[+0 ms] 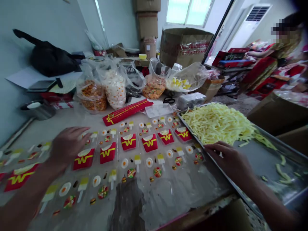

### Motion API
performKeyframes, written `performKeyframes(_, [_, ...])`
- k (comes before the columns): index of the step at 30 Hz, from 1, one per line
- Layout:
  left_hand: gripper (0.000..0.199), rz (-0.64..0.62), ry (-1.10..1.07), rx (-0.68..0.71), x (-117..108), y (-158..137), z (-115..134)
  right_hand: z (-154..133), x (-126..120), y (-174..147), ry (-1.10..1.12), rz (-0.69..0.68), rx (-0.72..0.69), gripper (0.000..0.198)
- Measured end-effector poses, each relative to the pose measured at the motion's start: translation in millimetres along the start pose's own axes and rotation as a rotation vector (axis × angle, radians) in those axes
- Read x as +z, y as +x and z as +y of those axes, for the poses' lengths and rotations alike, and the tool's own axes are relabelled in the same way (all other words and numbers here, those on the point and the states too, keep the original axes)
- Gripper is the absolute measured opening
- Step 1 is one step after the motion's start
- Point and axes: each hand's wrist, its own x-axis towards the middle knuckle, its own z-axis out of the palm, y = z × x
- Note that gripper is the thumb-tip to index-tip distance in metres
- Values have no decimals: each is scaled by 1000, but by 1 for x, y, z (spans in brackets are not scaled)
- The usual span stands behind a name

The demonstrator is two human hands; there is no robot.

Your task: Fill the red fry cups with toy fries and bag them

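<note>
My left hand (66, 144) reaches over the left part of the table, palm down with its fingers stretched forward, close to a red miniature fries box (83, 158) with a yellow W. My right hand (231, 160) is at the near-left rim of a metal tray (260, 163), its fingers bent together; a pale spot shows between them, too small to name. Beside it lies a heap of pale yellow toy fries (216, 123). Rows of clear plastic packs cover the table, holding a small fried egg (149, 162), popsicle (137, 162), pizza (157, 172) and burger (124, 179).
A stack of red printed cards (127, 112) lies behind the rows. Beyond stand clear bags of orange pieces (92, 96), of egg pieces (114, 88) and of yellow-white pieces (180, 84), with black scissors (169, 100) nearby. A large carton (184, 46) stands behind; another person works at far right.
</note>
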Motion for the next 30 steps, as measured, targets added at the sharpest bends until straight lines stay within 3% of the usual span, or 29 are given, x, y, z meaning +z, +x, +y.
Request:
performKeyframes(3, [39, -22, 15, 131, 47, 77, 61, -1, 11, 2, -26, -68, -79, 26])
performKeyframes(6, [76, -149, -23, 124, 99, 159, 113, -2, 19, -2, -44, -108, -146, 28])
performKeyframes(8, [94, -281, 8, 41, 130, 198, 128, 4, 19, -10, -43, -107, -148, 28])
performKeyframes(11, [90, -460, 58, -21, 159, 230, 124, 26, 13, -26, -42, -88, -97, 22])
performKeyframes(13, [85, -472, 64, -20, 165, 238, 114, 42, 5, -31, -25, -57, -66, 20])
performKeyframes(16, [92, -367, 52, -4, 152, 240, 103, 47, -5, -20, 51, 8, -12, 20])
performKeyframes(21, [98, -185, -28, 233, 110, 221, 124, -17, -7, 59, 262, 148, -33, 21])
performKeyframes(24, [93, -175, -24, 401, 95, 199, 154, -56, 10, 120, 268, 232, -112, 27])
performKeyframes(27, [90, -188, -28, 489, 93, 178, 181, -70, 38, 165, 42, 133, -84, 30])
performKeyframes(30, [88, -173, -42, 524, 100, 168, 198, -68, 64, 184, 2, 33, 44, 27])
